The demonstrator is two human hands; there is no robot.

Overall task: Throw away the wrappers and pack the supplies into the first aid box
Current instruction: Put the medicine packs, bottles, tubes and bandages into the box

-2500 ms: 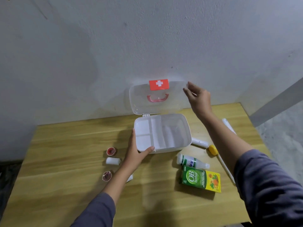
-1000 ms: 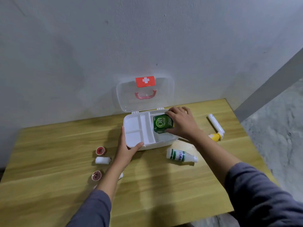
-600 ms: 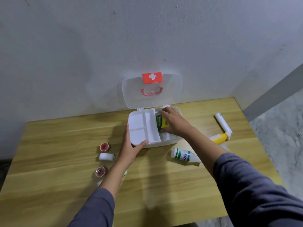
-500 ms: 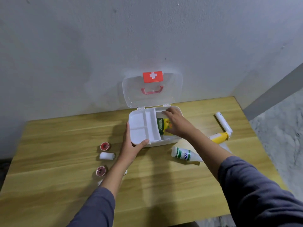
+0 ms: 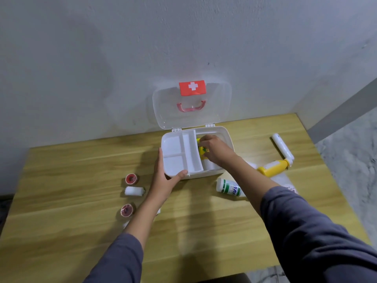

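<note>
The white first aid box (image 5: 228, 137) stands open against the wall, its clear lid (image 5: 216, 107) upright. My left hand (image 5: 166, 176) grips the box's front left corner. My right hand (image 5: 216, 150) is inside the right compartment, fingers on the green and yellow medicine carton (image 5: 201, 150), which lies mostly hidden under the hand. A white tray insert (image 5: 179, 154) fills the left half. On the table lie a white and green bottle (image 5: 229, 187), a yellow bottle (image 5: 272, 167), a white tube (image 5: 282, 146), a white gauze roll (image 5: 134, 190) and two red tape rolls (image 5: 131, 178) (image 5: 126, 210).
The wooden table (image 5: 81, 211) ends at the wall behind and drops off on the right to a grey floor (image 5: 350, 160). A clear plastic wrapper (image 5: 285, 180) lies by the yellow bottle. Something white (image 5: 158, 211) peeks from under my left forearm.
My right hand left the lid, picked up the green carton from the table and lowered it into the box's right compartment. My left hand stayed on the box's corner.
</note>
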